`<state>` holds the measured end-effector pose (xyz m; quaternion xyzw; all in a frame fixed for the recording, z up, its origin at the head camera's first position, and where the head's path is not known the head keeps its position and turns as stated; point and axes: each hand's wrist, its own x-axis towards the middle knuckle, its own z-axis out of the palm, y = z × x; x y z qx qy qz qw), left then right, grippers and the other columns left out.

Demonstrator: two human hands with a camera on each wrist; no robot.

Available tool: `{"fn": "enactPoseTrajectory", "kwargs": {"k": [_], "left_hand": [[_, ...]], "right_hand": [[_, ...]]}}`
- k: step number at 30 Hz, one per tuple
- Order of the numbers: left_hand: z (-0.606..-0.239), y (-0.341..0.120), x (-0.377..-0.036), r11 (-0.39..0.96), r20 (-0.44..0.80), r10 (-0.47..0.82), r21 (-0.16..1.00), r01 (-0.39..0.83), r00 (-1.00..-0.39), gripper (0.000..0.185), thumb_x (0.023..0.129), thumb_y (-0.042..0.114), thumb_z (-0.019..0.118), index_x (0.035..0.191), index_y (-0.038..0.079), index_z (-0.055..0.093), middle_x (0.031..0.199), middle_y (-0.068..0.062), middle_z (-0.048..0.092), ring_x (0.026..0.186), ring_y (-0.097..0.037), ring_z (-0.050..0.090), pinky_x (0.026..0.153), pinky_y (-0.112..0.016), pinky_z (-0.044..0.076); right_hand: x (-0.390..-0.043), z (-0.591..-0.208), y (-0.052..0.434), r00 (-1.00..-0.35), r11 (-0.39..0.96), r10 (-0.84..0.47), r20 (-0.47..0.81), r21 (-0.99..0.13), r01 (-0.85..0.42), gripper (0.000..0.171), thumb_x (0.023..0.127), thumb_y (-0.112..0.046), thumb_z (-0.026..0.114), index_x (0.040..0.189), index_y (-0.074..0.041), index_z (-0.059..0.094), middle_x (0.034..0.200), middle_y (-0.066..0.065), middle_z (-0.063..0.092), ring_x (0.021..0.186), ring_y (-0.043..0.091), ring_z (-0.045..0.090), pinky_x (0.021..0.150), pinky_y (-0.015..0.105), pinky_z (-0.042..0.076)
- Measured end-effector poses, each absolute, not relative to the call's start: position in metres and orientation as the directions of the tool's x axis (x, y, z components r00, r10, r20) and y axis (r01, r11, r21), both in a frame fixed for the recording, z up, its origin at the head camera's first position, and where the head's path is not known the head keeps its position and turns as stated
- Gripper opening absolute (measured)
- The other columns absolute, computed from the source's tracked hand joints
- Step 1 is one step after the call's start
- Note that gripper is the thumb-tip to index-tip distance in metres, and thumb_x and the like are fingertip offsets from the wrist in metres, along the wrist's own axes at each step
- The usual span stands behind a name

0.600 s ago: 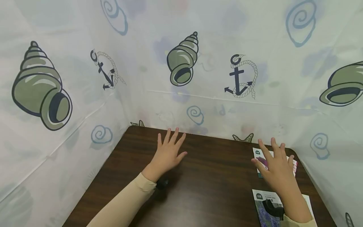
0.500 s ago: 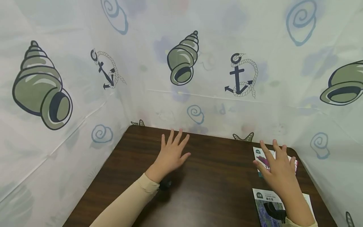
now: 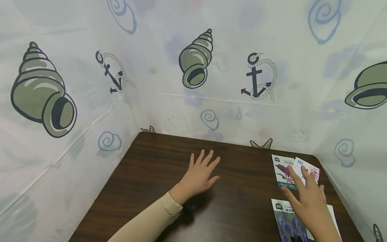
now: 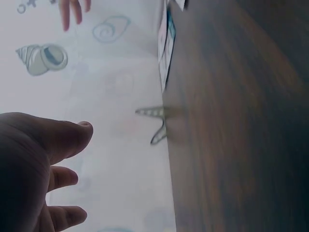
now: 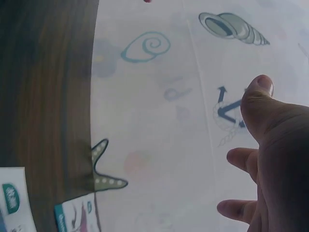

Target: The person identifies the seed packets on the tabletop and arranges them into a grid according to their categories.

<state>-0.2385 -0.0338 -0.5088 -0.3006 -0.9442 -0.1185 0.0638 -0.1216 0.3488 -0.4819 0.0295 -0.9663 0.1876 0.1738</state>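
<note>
My left hand [image 3: 198,176] hovers above the middle of the dark wooden table, fingers spread and nothing in its grasp. Over at the right side, my right hand [image 3: 309,198] is held with fingers spread, overlapping the flat printed packets in the head view. One packet [image 3: 282,169] with a purple flower picture lies at the back right, partly under a second packet [image 3: 314,168] with pink blossoms. Closer to me lies a larger packet [image 3: 287,222] with a lavender picture, with another white-edged one [image 3: 333,215] mostly hidden behind the right forearm.
The dark brown table [image 3: 145,178] has rounded far corners. A pale curtain [image 3: 151,67] printed with shells, anchors and starfish hangs around its back and sides. A small dark object [image 3: 189,206] shows at the left wrist.
My left hand has moved right and toward me. My right hand has drawn slightly nearer and to the right, uncovering more of the two back packets.
</note>
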Motion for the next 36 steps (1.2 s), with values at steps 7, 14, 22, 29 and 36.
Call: {"fn": "enactPoseTrajectory", "kwargs": {"k": [7, 14, 22, 29, 36], "left_hand": [[-0.506, -0.006, -0.217, 0.732, 0.155, 0.613, 0.257, 0.631, -0.775, 0.076, 0.110, 0.056, 0.059, 0.175, 0.031, 0.029, 0.184, -0.009, 0.021, 0.170, -0.043, 0.015, 0.132, -0.077, 0.016], [-0.511, 0.018, -0.207, 0.695, 0.120, 0.652, 0.300, 0.654, -0.748, 0.074, 0.111, 0.057, 0.057, 0.175, 0.035, 0.026, 0.184, -0.004, 0.020, 0.171, -0.039, 0.016, 0.133, -0.075, 0.019], [-0.515, 0.049, -0.198, 0.635, 0.103, 0.720, 0.303, 0.711, -0.686, 0.071, 0.112, 0.058, 0.053, 0.175, 0.037, 0.026, 0.183, 0.000, 0.021, 0.171, -0.035, 0.019, 0.134, -0.071, 0.022], [-0.517, 0.070, -0.193, 0.559, 0.069, 0.794, 0.309, 0.770, -0.604, 0.068, 0.114, 0.054, 0.051, 0.174, 0.031, 0.030, 0.182, -0.005, 0.025, 0.170, -0.036, 0.021, 0.138, -0.057, 0.022], [-0.519, 0.092, -0.192, 0.509, 0.003, 0.842, 0.326, 0.797, -0.539, 0.067, 0.114, 0.056, 0.049, 0.174, 0.032, 0.031, 0.182, -0.002, 0.025, 0.171, -0.028, 0.017, 0.141, -0.042, 0.016]], "right_hand": [[-0.112, -0.491, 0.359, -0.948, 0.931, 0.037, 0.317, -0.356, -0.083, 0.080, 0.110, -0.047, 0.064, 0.176, -0.026, 0.024, 0.166, 0.045, 0.029, 0.145, 0.081, 0.025, 0.114, 0.096, 0.003], [-0.104, -0.504, 0.372, -0.985, 0.927, 0.076, 0.157, -0.376, 0.011, 0.080, 0.114, -0.051, 0.054, 0.176, -0.012, 0.021, 0.163, 0.049, 0.026, 0.142, 0.079, 0.029, 0.110, 0.097, 0.015], [-0.099, -0.535, 0.398, -0.993, 0.914, 0.117, 0.009, -0.393, 0.104, 0.080, 0.116, -0.053, 0.046, 0.174, -0.005, 0.021, 0.155, 0.053, 0.033, 0.129, 0.078, 0.043, 0.097, 0.090, 0.041], [-0.100, -0.537, 0.421, -0.978, 0.880, 0.151, -0.144, -0.430, 0.200, 0.084, 0.117, -0.058, 0.034, 0.172, 0.002, 0.017, 0.158, 0.055, 0.024, 0.137, 0.078, 0.031, 0.104, 0.091, 0.035], [-0.099, -0.547, 0.437, -0.967, 0.864, 0.200, -0.160, -0.436, 0.251, 0.083, 0.116, -0.059, 0.037, 0.165, 0.008, 0.032, 0.155, 0.054, 0.029, 0.140, 0.072, 0.031, 0.109, 0.088, 0.032]]}}
